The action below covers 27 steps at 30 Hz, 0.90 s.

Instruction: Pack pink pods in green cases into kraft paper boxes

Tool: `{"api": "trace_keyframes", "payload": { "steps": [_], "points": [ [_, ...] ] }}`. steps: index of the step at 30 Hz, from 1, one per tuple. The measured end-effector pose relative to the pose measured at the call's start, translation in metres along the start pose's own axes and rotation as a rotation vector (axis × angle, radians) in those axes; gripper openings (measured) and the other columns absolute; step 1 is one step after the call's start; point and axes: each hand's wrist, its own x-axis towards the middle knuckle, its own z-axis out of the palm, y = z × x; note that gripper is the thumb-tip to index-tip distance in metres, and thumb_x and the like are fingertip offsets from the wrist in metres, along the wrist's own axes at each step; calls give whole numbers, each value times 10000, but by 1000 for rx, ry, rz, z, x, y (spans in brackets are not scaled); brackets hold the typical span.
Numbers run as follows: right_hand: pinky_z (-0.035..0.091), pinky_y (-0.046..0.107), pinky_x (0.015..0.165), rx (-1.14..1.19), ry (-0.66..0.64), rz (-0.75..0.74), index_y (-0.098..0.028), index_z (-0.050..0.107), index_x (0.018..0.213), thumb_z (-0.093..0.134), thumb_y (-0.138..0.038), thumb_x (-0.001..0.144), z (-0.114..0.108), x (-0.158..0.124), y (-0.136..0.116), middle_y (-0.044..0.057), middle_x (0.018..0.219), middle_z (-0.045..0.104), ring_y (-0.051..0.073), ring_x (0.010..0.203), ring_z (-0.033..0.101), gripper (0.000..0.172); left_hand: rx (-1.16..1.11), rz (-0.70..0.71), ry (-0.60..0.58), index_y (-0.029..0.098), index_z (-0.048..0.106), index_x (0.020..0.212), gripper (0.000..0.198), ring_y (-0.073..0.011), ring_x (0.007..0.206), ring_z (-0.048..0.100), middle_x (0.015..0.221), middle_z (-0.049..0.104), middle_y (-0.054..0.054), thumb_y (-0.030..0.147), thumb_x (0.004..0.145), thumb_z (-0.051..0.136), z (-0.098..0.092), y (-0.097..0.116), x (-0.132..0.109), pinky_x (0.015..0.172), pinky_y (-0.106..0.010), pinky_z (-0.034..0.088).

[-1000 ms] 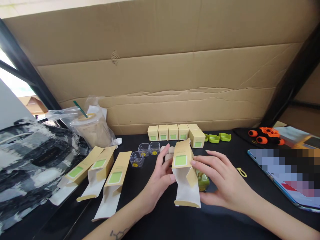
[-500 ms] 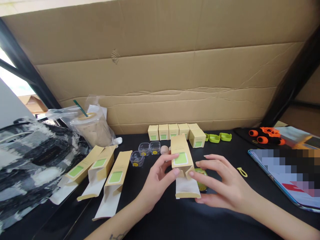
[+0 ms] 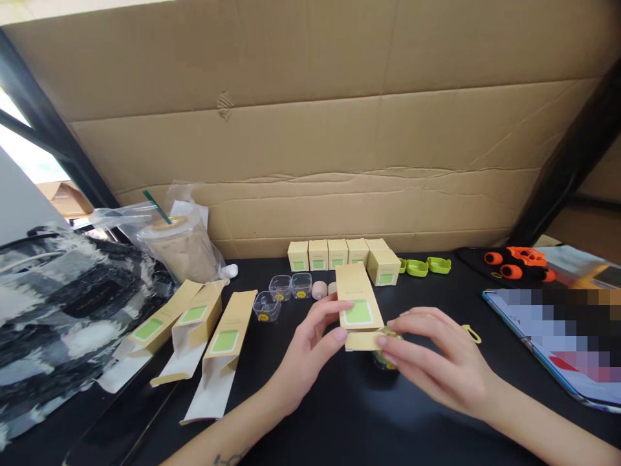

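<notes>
A small cream cardboard box (image 3: 356, 288) with a green square lies tilted in front of me. My left hand (image 3: 308, 356) grips its left side between thumb and fingers. At its near end, the fingers of my right hand (image 3: 444, 362) are closed on the folded end flap (image 3: 363, 341). A green container (image 3: 385, 364) with a yellow label is partly hidden behind the right fingers. To the left lie three similar boxes, the closest one (image 3: 231, 327) with its white-lined flap open. Behind my left hand stand clear plastic cups (image 3: 266, 307) and small round beige pieces (image 3: 319, 290).
Several closed cream boxes (image 3: 298, 257) line the back beside green trays (image 3: 417, 268). A phone (image 3: 548, 349), a yellow loop (image 3: 471, 334) and an orange-and-black toy (image 3: 526, 257) are on the right. At left are a bagged drink cup (image 3: 174, 249) and a black-and-white cloth item (image 3: 82, 310).
The box's near flap, hanging open before, is now folded up against the opening. My right fingers have closed on that flap, while the left hand keeps its hold.
</notes>
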Motion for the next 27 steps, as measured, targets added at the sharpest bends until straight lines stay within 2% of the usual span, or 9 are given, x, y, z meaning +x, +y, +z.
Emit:
{"api": "trace_keyframes", "payload": {
  "steps": [7,19,27],
  "points": [
    [515,348,723,35,-47,8,-189,595,1106,574,-78,853,-1,0,1,62,875,638,166,788,611,277,-15,42,-82,302,657,1039,319,-273,1249,443,1325,440,-40,211,738,711,0,0,0,917,-323,480],
    [527,328,702,186,-26,144,-204,546,1099,558,-136,867,4,0,-2,44,880,679,169,777,644,242,35,78,-49,286,667,948,231,-275,1251,445,1331,429,-37,186,744,704,-1,-5,0,882,-315,514],
    [492,315,670,190,-56,87,-174,566,1033,515,-78,896,4,2,-2,40,817,658,154,742,612,175,77,93,-29,258,678,901,191,-292,1277,407,1293,423,-49,166,734,699,-2,-9,2,876,-326,532]
  ]
}}
